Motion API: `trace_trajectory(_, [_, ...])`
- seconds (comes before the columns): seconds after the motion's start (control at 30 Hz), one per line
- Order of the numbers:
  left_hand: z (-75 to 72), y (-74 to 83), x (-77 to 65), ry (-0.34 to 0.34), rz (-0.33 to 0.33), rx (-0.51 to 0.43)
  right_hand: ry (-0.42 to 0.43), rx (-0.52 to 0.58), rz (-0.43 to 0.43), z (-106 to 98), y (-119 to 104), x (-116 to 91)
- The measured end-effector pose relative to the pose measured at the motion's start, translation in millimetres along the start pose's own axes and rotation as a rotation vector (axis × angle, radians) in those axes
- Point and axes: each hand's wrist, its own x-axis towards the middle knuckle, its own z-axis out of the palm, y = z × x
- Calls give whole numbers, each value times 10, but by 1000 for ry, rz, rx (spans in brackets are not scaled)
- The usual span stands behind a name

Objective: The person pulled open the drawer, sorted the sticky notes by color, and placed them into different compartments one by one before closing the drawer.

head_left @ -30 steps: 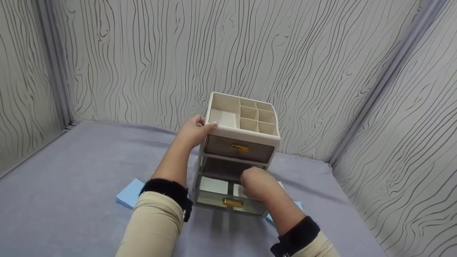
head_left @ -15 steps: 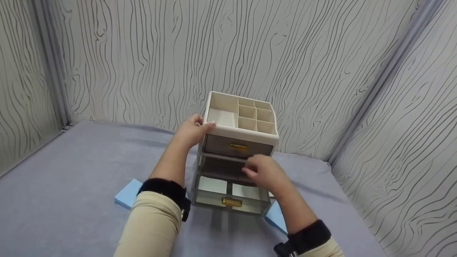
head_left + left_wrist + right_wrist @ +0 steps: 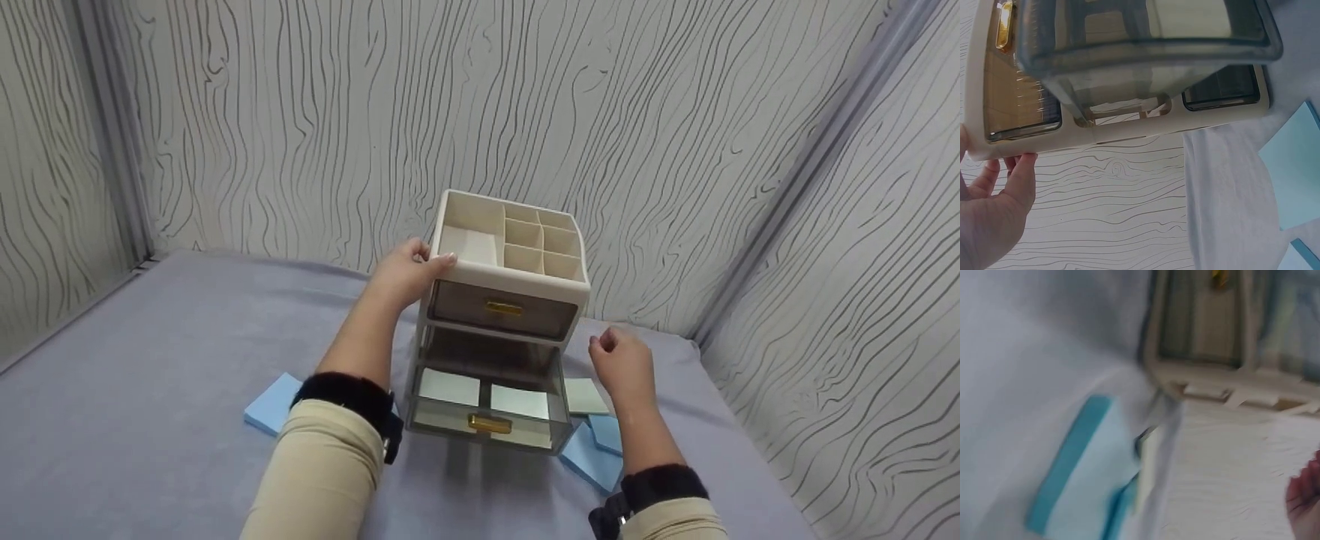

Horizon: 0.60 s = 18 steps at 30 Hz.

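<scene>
A cream desktop organizer with smoky drawers and gold handles stands on the cloth. Its middle drawer is pulled out and holds two pale note pads, one at left and one at right. My left hand grips the organizer's upper left edge, thumb on the front rim and fingers along the side, as the left wrist view also shows. To the right of the organizer, my right hand is raised in the air with loosely curled fingers and nothing in them.
Blue paper pads and a pale green pad lie right of the organizer, partly overlapping. Another blue pad lies on the left, partly behind my left forearm. A grey-lilac cloth covers the table, with patterned panels behind.
My right hand has moved from inside the pulled-out drawer up and out to the right, uncovering the right-hand pad. The left hand has stayed on the organizer.
</scene>
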Motion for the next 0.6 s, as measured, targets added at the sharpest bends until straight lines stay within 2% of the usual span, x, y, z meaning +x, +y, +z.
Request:
trace_trajectory(0.1, [1,-4,-2,2,-3,1,-155,-115,34,83,157,-1])
trace_trajectory(0.2, [5,-12,-4,1,-8,3,-239,-202,24,170,262,-39])
trace_trajectory(0.33, [16,-27,-4,2,-2,7,-282,-277,11,282,322,-110])
trace_trajectory(0.6, [30,-34,8,-4,-8,-28,-309,-281,56,471,310,-178])
